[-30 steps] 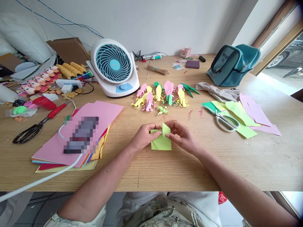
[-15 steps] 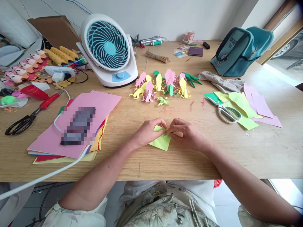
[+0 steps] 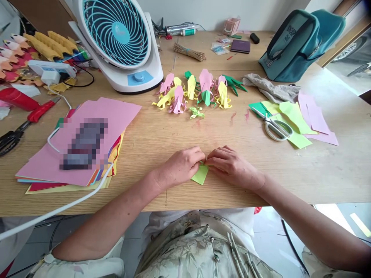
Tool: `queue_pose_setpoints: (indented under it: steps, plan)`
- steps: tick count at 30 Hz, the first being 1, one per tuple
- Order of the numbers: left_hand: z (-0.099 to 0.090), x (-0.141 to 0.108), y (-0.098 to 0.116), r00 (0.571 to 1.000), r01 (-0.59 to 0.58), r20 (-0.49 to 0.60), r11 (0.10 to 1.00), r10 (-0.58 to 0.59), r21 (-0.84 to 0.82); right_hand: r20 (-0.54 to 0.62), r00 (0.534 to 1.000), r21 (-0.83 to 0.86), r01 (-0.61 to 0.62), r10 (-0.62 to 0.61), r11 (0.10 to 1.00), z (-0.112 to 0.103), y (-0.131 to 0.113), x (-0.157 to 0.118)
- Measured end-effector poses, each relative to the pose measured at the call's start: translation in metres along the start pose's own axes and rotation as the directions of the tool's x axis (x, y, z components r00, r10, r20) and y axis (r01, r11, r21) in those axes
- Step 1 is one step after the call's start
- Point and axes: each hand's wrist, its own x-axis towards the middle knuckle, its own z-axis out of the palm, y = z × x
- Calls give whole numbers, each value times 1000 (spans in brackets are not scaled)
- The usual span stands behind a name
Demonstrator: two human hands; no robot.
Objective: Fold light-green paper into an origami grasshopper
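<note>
A small sheet of light green paper (image 3: 199,176) lies near the table's front edge, mostly covered by my hands. My left hand (image 3: 187,164) pinches its upper left side, fingertips pressed together. From the other side my right hand (image 3: 228,164) grips the paper's upper right, its fingers meeting those of the left at a fold. What the fingertips do at the fold is partly hidden. Beyond the hands stands a group of folded paper figures in pink (image 3: 177,99), yellow (image 3: 191,87) and green (image 3: 206,97), with a small light green one (image 3: 197,112) in front.
White-handled scissors (image 3: 276,127) lie on green and pink paper pieces (image 3: 319,117) at the right. To the left, a blurred-out dark object rests on a stack of coloured paper (image 3: 121,110), near black-handled scissors (image 3: 17,135). A fan (image 3: 121,42) and a teal bag (image 3: 298,46) stand behind.
My hands have closed further over the light green paper, and less of it shows. My left hand has turned more palm-down. The whole view has shifted slightly.
</note>
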Motion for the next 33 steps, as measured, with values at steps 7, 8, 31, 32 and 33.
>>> queue_pose_setpoints:
  steps: [7, 8, 31, 32, 33]
  plan:
    - [5, -13, 15, 996, 19, -91, 993, -8, 114, -65, 998, 16, 9, -7, 1000, 0, -2, -11]
    - [7, -16, 16, 995, 16, -101, 988, -1, 151, -76, 997, -8, 16, -17, 1000, 0, -2, -12]
    - [13, -25, 33, 994, -24, 101, 861, -32, 508, -83, 995, -71, 40, -46, 997, 0, -9, -27]
    - [12, -25, 35, 993, -27, 113, 861, -36, 509, -86, 995, -70, 33, -39, 997, 0, -9, -26]
    - [12, -24, 35, 992, -30, 122, 860, -38, 510, -89, 996, -71, 26, -32, 997, 0, -9, -26]
